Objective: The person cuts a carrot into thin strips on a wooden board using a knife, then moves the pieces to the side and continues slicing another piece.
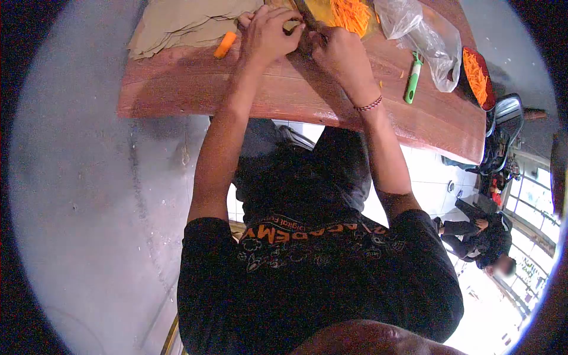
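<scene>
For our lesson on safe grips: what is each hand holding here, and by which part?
It cannot be told: the left hand and right hand are curled together beside the shredded carrot, hiding whatever they grip.

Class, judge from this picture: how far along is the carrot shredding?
Done: a pile of carrot shreds beyond the hands and a red tray full of shreds. In hand: left hand and right hand work close together by the pile; what they grip is hidden. Left: one carrot piece lies beside the left hand.
</scene>
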The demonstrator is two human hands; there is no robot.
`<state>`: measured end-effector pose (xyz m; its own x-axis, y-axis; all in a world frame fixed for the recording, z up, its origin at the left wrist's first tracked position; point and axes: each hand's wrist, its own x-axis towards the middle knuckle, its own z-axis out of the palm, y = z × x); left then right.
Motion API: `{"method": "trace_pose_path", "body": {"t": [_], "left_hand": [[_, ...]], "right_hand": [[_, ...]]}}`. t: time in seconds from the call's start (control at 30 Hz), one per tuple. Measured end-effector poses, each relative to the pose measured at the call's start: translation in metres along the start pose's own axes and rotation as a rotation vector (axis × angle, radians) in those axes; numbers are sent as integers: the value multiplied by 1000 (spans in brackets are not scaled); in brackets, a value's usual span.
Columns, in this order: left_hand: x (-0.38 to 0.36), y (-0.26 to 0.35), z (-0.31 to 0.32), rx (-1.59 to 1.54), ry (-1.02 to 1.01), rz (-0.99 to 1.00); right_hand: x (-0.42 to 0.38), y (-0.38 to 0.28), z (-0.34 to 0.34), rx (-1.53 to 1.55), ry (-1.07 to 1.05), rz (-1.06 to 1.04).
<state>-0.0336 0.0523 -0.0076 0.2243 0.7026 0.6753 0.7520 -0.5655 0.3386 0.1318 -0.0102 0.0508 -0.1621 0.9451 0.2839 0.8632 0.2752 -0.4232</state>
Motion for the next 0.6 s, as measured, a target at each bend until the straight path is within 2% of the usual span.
{"method": "trace_pose_path", "body": {"t": [0.27, 0.43, 0.53, 0.6], "left_hand": [[3, 5, -6, 46, -29, 13], [2, 3, -3, 50, -11, 18], [3, 6, -5, 33, -12, 53], [4, 10, -10, 21, 95, 11]], "right_hand": [[13, 13, -4, 139, 4, 75], [20, 45, -8, -24, 66, 146], [16, 46, -17, 21, 96, 140], [8, 30, -24, 75, 114, 153]]}}
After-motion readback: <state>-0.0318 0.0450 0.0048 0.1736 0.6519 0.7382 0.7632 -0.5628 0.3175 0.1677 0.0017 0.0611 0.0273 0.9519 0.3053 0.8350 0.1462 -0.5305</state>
